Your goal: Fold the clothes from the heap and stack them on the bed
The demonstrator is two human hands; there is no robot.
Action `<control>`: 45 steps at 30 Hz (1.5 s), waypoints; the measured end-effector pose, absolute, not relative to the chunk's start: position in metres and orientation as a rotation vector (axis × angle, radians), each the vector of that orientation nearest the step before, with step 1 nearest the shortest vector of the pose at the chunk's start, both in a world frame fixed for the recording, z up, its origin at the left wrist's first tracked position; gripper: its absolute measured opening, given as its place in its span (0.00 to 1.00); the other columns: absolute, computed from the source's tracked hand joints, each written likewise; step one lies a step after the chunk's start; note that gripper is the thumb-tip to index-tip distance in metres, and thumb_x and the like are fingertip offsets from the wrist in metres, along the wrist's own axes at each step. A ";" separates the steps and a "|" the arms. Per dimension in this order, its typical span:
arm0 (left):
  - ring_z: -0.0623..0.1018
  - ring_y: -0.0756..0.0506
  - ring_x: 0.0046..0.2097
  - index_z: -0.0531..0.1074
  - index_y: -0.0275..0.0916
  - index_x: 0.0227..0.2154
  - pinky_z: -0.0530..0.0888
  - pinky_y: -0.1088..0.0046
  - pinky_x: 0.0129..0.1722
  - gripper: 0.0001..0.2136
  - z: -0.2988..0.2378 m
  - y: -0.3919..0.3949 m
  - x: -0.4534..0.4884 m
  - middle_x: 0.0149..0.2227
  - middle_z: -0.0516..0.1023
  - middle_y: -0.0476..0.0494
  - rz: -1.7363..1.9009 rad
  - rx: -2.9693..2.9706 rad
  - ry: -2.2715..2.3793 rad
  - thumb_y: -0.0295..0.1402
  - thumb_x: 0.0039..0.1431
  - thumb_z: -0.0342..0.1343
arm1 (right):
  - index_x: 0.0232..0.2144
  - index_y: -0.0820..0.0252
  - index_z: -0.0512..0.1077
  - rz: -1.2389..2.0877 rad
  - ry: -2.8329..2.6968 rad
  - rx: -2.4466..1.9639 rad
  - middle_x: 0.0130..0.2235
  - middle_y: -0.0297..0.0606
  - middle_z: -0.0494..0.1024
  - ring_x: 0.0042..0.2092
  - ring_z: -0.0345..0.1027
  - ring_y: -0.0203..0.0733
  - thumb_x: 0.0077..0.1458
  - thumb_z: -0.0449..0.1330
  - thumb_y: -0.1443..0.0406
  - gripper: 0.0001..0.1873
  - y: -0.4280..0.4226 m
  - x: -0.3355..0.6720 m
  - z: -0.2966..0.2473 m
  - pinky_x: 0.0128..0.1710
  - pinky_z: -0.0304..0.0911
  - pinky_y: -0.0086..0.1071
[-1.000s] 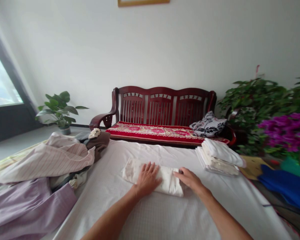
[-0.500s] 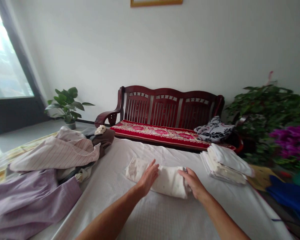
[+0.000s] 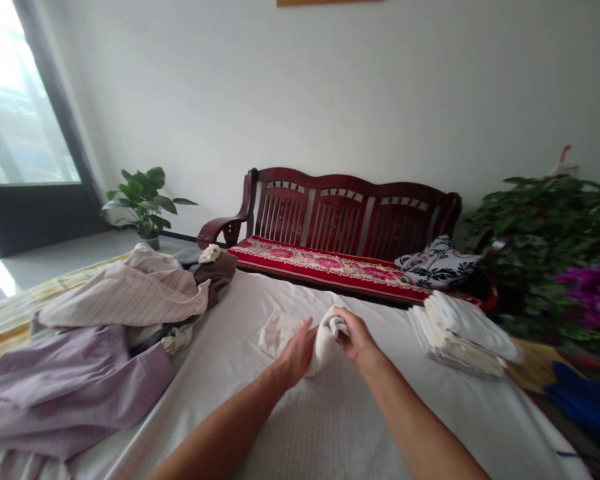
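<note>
A white folded garment (image 3: 277, 333) with faint specks lies on the white-covered surface in front of me. My right hand (image 3: 356, 339) is closed on its right end, which is lifted and curled over toward the left. My left hand (image 3: 296, 353) rests across the garment's middle, fingers stretched and not wrapped round it, right beside the raised fold. The fabric under my left palm is hidden.
On the left lies a loose heap with a striped garment (image 3: 130, 293) and a lilac garment (image 3: 70, 387). A stack of folded white cloths (image 3: 463, 333) stands on the right. Behind is a dark red wooden bench (image 3: 335, 207), with potted plants (image 3: 147, 200) at the sides.
My right hand has lifted the garment's right end and brought it up and leftward, folding it over. My left hand has stayed about the middle. The view has shifted slightly.
</note>
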State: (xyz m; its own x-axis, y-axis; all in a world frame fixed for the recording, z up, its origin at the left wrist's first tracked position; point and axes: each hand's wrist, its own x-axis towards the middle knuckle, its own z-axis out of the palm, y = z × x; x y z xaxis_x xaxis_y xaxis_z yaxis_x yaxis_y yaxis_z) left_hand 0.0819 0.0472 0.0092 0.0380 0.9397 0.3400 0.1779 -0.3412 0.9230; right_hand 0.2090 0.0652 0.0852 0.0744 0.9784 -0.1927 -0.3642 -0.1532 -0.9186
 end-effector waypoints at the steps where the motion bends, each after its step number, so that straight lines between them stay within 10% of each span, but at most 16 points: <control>1: 0.80 0.41 0.50 0.80 0.31 0.46 0.74 0.69 0.52 0.33 0.013 0.046 0.083 0.44 0.84 0.38 1.325 1.589 1.116 0.45 0.68 0.30 | 0.21 0.56 0.65 1.414 -0.766 -1.106 0.19 0.26 0.69 0.22 0.62 0.32 0.38 0.67 0.60 0.14 0.070 0.200 0.086 0.20 0.58 0.26; 8: 0.80 0.39 0.46 0.73 0.35 0.52 0.75 0.63 0.50 0.30 0.030 0.044 0.080 0.43 0.81 0.38 1.218 0.642 0.680 0.56 0.61 0.49 | 0.21 0.55 0.63 1.437 -0.701 -1.154 0.16 0.26 0.67 0.19 0.61 0.34 0.44 0.64 0.65 0.11 0.096 0.147 0.077 0.18 0.60 0.27; 16: 0.81 0.42 0.39 0.67 0.39 0.55 0.77 0.64 0.40 0.28 0.029 0.030 0.028 0.43 0.81 0.38 1.248 0.362 0.892 0.54 0.67 0.36 | 0.23 0.57 0.65 1.521 -0.756 -1.231 0.20 0.32 0.72 0.21 0.67 0.34 0.53 0.60 0.67 0.09 0.104 0.125 0.069 0.24 0.68 0.26; 25: 0.77 0.50 0.27 0.67 0.37 0.54 0.71 0.77 0.28 0.29 0.036 0.035 -0.013 0.29 0.77 0.50 1.282 0.829 1.336 0.41 0.51 0.67 | 0.37 0.58 0.69 1.327 -1.126 -1.241 0.37 0.41 0.80 0.38 0.77 0.41 0.55 0.56 0.64 0.07 0.089 0.146 0.059 0.43 0.73 0.37; 33: 0.72 0.51 0.24 0.69 0.38 0.49 0.64 0.77 0.25 0.19 0.013 0.049 -0.026 0.24 0.72 0.54 1.212 1.144 1.541 0.37 0.55 0.59 | 0.57 0.57 0.70 0.858 -1.811 -1.294 0.66 0.44 0.66 0.70 0.47 0.50 0.57 0.56 0.61 0.25 0.060 0.160 0.043 0.70 0.37 0.46; 45: 0.76 0.42 0.34 0.69 0.39 0.49 0.66 0.71 0.35 0.15 0.020 0.041 -0.036 0.27 0.75 0.48 0.773 1.681 1.918 0.33 0.59 0.50 | 0.69 0.61 0.54 0.113 -2.400 -1.511 0.72 0.47 0.48 0.73 0.35 0.53 0.66 0.46 0.50 0.35 0.044 0.149 0.016 0.70 0.30 0.54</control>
State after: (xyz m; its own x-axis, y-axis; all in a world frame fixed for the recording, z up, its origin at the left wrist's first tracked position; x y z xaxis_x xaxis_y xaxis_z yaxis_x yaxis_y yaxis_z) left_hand -0.0356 0.0415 0.0200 -0.1369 0.9905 0.0152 0.7243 0.0897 0.6836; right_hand 0.1490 0.0438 0.0160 -0.4005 0.8916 0.2111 0.8679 0.4430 -0.2247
